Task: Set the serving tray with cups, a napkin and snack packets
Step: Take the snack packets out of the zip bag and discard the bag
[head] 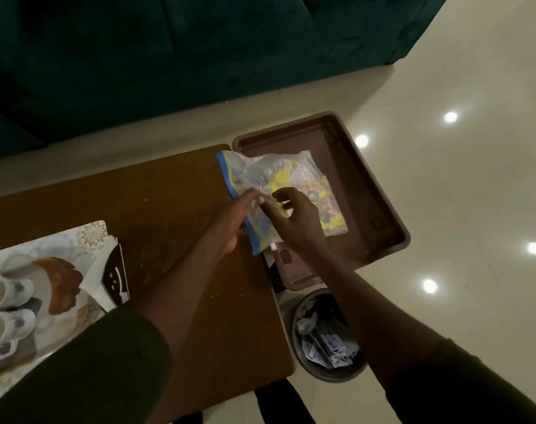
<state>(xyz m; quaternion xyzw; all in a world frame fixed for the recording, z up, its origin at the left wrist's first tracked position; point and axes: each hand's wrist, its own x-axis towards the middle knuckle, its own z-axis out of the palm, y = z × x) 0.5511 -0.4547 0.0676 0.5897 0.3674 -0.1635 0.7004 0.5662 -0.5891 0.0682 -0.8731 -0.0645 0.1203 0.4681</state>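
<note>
Sleeves: dark green, at the bottom edge, both forearms bare and reaching forward over the surface (pixel 169 215).
Left hand (pixel 230 221): fingers drawn together, pinching the blue zip edge of the bag (pixel 279 191).
Right hand (pixel 297 221): curled, fingertips pinching the clear plastic just beside the left hand's grip.
Bag: clear, with yellow snack packets (pixel 328 206) inside; held over the near left part of the brown tray (pixel 367 185), its blue edge hanging past the tray rim over the surface.
Tray: beyond the right end of the surface, above the floor (pixel 459 194).
Cups (pixel 6 307): two white ones with blue print, on a patterned tray (pixel 92 234) at the left.
Napkin (pixel 97 280): white, on the patterned tray by a dark holder (pixel 116 276).
Bin (pixel 325 335): round, on the floor below the brown tray, with crumpled wrappers in it.
</note>
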